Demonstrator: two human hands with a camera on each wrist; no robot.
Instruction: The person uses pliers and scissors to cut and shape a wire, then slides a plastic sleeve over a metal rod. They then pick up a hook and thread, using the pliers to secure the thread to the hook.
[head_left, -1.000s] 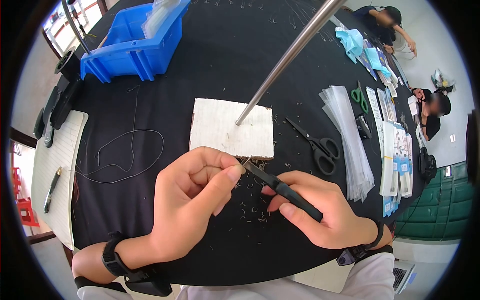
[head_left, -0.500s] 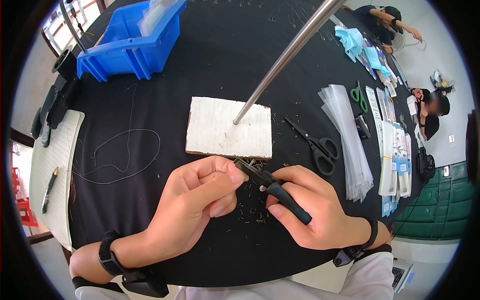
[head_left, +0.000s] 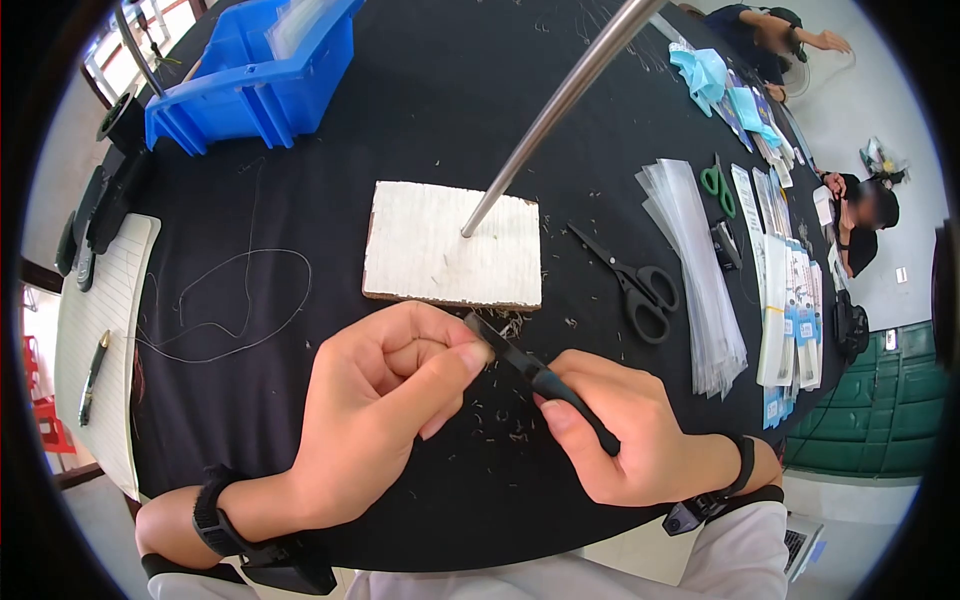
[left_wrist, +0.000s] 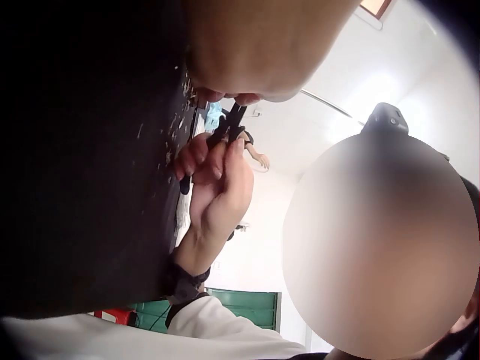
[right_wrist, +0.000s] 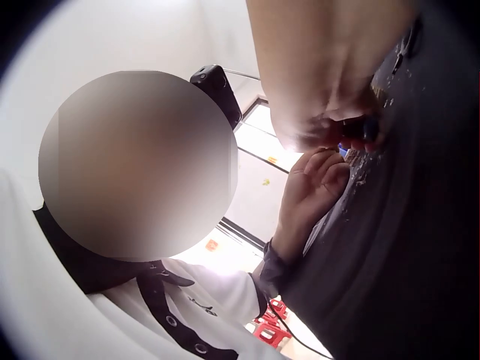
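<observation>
Right hand (head_left: 625, 430): fingers curled round the dark-handled tool (head_left: 574, 404), handle across the palm.
Tool tip: at the left fingertips, near the white block (head_left: 415, 245).
Left hand (head_left: 375, 420): curled, thumb against forefinger — cannot tell what's pinched.
Black cloth (head_left: 470, 510): clippings scattered beneath.

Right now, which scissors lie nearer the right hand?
The black scissors, between the white board and the clear plastic; the green-handled pair lies farther from the right hand, past that plastic.
</observation>
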